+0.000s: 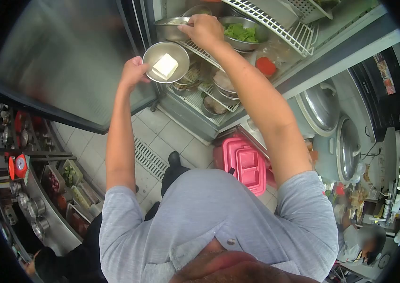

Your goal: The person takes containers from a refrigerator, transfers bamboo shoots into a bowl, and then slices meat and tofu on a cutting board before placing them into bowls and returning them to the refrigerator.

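Note:
A small metal bowl [179, 70] with a white block [165, 66] in it is held at its left rim by my left hand [134, 72], in front of the open fridge. My right hand [203, 31] reaches to the upper wire shelf and grips the rim of a larger metal bowl [168, 32]. Just right of that hand sits a metal bowl of green leaves [241, 32]. Below, bowls with pale food [215, 104] stand on a lower wire shelf [200, 100].
The fridge door [72, 61] stands open at the left. A pink plastic container [244, 162] is on the floor below. Large lidded pots [346, 148] stand at the right. Food trays [83, 197] line the left counter. Other people are at the lower left and lower right.

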Demonstrator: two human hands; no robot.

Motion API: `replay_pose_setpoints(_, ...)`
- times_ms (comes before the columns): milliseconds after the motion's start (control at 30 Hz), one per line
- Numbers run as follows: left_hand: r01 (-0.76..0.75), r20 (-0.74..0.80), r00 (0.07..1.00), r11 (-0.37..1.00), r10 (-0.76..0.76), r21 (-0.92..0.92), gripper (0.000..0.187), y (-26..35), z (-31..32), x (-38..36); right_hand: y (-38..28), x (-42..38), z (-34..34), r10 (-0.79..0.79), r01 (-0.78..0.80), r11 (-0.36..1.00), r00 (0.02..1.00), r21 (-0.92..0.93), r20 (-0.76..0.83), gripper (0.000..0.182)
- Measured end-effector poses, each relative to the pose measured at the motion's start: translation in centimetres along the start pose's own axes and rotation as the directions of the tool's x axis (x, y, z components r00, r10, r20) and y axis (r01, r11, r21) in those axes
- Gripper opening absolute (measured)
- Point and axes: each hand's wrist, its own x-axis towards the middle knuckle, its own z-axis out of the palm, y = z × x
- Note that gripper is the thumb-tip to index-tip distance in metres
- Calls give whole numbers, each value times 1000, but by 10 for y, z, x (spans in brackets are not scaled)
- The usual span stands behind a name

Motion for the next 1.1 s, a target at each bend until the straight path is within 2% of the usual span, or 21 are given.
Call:
replay_pose_setpoints(167,-11,17,1000,999,10,33,18,1,-6,24,0,-14,-21,-82,117,976,978,183,-191,41)
replay_pose_setpoints(200,-9,35,999,999,8,37,18,1,-9,29,8,-15,-23,-134,176,974,955,142,-264,43)
replay_pose_setpoints(300,-17,37,999,1000,17,1,20,6,-12,25,11,-37,-59,-48,95,989,932,115,-360,37)
replay_pose_setpoints(433,-24,33,999,999,25,-25,22,4,-15,24,41,-58,-79,-41,15,998,855,-54,-517,35)
replay_pose_setpoints(567,-18,53,998,999,20,-39,23,-4,-18,26,71,-72,-83,-3,-130,958,887,-256,-463,32)
replay_pose_setpoints(600,-14,55,998,999,17,-50,23,-3,-18,21,76,-75,-81,58,-169,960,900,-222,-432,32)
replay_pose_setpoints(700,-32,80,996,997,38,-77,23,-12,-20,14,81,-83,-81,-140,-91,910,851,-405,-505,34)
replay_pose_setpoints(733,-40,92,995,996,48,-83,23,-14,-22,9,74,-88,-83,-278,-24,880,785,-475,-554,36)
replay_pose_setpoints(833,-45,111,993,999,47,-21,23,-10,-22,-17,33,-138,-75,-43,-18,991,892,-130,-450,39)
replay_pose_setpoints(867,-55,122,991,998,59,-32,22,-8,-21,-27,21,-160,-61,148,-118,985,954,124,-263,40)
replay_pose_setpoints(900,-59,141,988,997,64,-44,22,-7,-17,-40,13,-181,-41,296,-268,899,955,347,-27,42)
replay_pose_setpoints(933,-61,163,984,997,69,-56,22,-8,-11,-53,20,-198,-14,323,-353,834,936,424,143,42)
replay_pose_setpoints(967,-67,187,980,998,62,21,21,-12,-9,-64,23,-213,8,332,-445,755,893,482,304,42)
replay_pose_setpoints(1033,-109,272,960,982,64,153,20,-26,-1,-79,6,-234,23,401,-651,434,758,623,514,37)
replay_pose_setpoints(1100,-104,363,931,983,43,151,21,-50,16,-98,18,-261,50,361,-654,362,755,664,547,30)
